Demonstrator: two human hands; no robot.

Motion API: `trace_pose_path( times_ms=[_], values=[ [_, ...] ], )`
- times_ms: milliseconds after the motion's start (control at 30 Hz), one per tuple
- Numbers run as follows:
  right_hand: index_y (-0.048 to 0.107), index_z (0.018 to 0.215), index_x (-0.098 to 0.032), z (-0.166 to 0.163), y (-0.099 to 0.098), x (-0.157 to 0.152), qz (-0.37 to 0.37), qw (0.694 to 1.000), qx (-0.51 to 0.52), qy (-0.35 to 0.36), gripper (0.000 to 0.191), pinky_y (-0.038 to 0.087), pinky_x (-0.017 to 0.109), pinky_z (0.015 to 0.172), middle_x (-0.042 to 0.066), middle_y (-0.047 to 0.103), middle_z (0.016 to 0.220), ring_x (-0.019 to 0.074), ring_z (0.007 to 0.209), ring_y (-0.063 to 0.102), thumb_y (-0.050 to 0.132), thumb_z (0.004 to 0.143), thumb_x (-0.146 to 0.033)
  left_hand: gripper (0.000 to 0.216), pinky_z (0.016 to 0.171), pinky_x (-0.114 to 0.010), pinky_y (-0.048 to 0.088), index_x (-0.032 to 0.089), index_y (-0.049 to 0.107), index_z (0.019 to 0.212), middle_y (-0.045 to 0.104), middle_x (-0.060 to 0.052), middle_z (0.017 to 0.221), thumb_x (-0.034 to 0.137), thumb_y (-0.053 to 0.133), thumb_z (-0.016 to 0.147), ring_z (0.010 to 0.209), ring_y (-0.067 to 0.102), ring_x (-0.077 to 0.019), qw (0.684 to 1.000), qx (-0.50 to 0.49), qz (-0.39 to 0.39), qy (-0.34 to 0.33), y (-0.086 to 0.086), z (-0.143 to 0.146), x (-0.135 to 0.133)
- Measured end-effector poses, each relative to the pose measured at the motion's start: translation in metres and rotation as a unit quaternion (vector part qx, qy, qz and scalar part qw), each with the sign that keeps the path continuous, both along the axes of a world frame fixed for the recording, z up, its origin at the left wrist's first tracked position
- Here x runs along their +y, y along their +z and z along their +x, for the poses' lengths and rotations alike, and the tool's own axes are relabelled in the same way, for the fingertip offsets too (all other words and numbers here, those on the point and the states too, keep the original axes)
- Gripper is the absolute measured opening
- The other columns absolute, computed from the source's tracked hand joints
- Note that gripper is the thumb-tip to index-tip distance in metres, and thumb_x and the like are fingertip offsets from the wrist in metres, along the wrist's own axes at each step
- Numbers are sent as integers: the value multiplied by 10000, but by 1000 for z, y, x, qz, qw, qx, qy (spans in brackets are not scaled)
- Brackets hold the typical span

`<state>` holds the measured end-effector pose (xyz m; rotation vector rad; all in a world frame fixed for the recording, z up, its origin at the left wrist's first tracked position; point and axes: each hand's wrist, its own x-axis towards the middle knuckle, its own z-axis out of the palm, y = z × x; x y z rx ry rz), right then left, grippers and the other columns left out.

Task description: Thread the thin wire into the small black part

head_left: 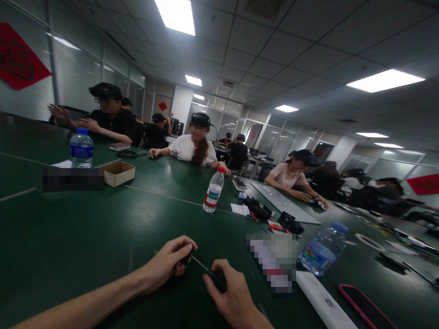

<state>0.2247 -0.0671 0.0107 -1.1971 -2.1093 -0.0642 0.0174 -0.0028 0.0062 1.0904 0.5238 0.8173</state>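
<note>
My right hand (233, 290) is wrapped round the dark handle of a screwdriver (218, 279). Its thin metal shaft points up and left toward my left hand (174, 260). Between the fingers of that hand is a small black object (187, 257), mostly covered, so its kind does not show. The shaft's tip meets or lies very near this object; I cannot tell which. Both hands are just above the green table (103, 228), close to its near side.
A red-capped bottle (212, 192) stands ahead, and a blue-capped bottle (322, 251) stands at the right near a white box (322, 297) and a pink-edged phone (365, 304). An open cardboard box (120, 173) lies left. Several people sit around.
</note>
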Motion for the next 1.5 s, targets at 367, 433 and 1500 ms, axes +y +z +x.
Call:
trace_pose_path(
  times_ms=[367,433,1500],
  values=[
    [520,921,-205,0,1,-5,8,998,-41,39,91,414,236,539,-2,623,741,129,581,589,533,867,-278,313,460,-206,134,194,478,975,419,70,653,486,523,873,459,268,-38,1000,-8,-16,0,-4,1,-2],
    [518,924,-202,0,0,-4,11,998,-38,42,95,410,234,532,1,623,741,127,576,585,530,873,-280,316,454,-210,121,199,468,975,396,79,618,496,513,875,453,254,-43,1000,-5,-18,-1,-3,0,-3],
    [513,931,-197,1,-2,-2,1,999,-35,38,88,419,217,549,-3,614,748,112,590,579,536,879,-264,331,448,-211,132,203,463,1016,294,99,582,511,465,896,466,227,-56,999,26,5,-18,-1,-2,-3]
  ],
)
